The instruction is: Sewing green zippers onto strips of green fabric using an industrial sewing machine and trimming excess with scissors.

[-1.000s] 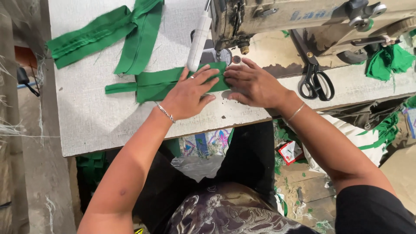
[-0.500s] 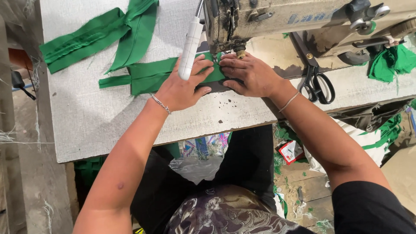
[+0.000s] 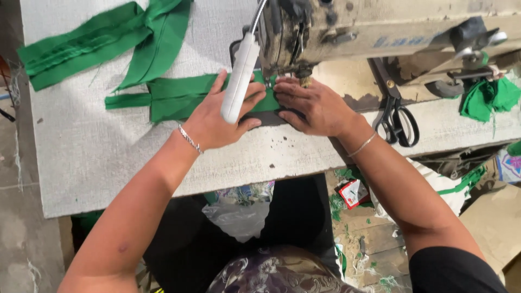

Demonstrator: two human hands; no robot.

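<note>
left hand flat, fingers spread, pressing green fabric strip | right hand flat on strip beside presser foot of sewing machine | strip mid-table; most lies unfed left of foot | scissors near right edge

Needle (behind lamp) hidden
</note>
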